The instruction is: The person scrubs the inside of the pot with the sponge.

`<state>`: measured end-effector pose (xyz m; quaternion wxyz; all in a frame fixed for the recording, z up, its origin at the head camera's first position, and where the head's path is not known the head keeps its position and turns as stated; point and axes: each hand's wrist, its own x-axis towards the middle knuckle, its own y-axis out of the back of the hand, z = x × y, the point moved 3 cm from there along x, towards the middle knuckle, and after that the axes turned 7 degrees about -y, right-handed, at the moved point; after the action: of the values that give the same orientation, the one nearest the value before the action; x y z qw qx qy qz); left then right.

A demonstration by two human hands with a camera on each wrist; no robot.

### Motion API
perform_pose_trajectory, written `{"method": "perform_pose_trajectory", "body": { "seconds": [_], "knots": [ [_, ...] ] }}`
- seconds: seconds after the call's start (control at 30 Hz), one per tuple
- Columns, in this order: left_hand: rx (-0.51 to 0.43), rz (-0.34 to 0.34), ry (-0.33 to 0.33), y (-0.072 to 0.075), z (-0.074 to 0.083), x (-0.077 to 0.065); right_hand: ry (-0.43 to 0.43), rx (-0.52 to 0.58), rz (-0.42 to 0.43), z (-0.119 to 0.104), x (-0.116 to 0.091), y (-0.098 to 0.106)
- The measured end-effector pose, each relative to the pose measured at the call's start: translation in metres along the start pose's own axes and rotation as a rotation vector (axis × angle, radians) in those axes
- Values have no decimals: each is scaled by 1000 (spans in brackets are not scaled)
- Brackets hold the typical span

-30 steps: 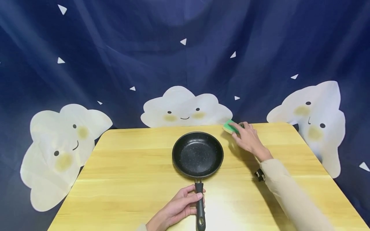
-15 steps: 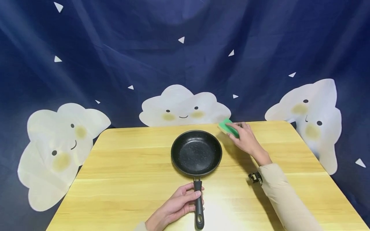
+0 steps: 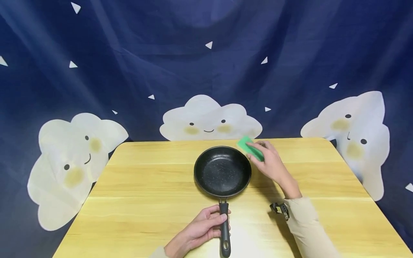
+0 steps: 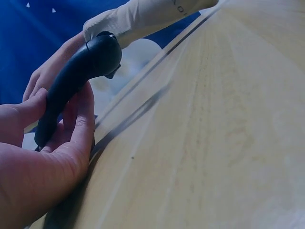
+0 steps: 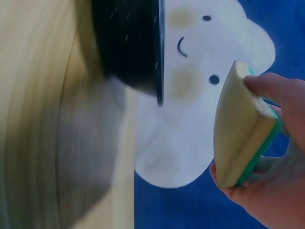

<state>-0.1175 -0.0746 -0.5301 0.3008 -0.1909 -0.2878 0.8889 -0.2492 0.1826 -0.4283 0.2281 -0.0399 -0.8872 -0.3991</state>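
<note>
From where I stand, everything centres on the round black frying pan with its speckled inner coating (image 3: 222,173), above a pale yellow wooden table (image 3: 145,186). Whether its base sits on the wood, I can't tell. Its black handle with a hanging hole at the end (image 3: 224,234) points back toward the person, and the left hand (image 3: 203,227) is clamped round it, thumb across the top and fingers curled beneath.

Off the pan's far right side, the right hand (image 3: 270,163) pinches a rectangular two-layer sponge, green on one face and cream on the other (image 5: 240,126), between thumb and fingers. Seen from above, the sponge lies by the pan's far right rim, green face up; the right wrist view shows a gap between the two. Nearer the person, to the right of the pan, a dark strapped-on device (image 3: 280,210) sits by the end of a cream sleeve (image 3: 306,224). Beyond the pan hangs a dark blue curtain printed with white clouds (image 3: 155,46).

I'd judge the step in hand to be bringing the sponge to the pan. Contact would call for carrying it leftward over the rim, cream face down, with the handle held steady.
</note>
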Motion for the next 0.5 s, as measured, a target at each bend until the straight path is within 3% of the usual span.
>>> {"method": "perform_pose_trajectory", "body": {
  "seconds": [0.33,0.5],
  "knots": [
    [5,-7,-4,2,1,3,22,3,-74,-13,-7,-24],
    [4,-13,9,1,0,1,38,-5,-162,-15,-15,-37]
  ]
}}
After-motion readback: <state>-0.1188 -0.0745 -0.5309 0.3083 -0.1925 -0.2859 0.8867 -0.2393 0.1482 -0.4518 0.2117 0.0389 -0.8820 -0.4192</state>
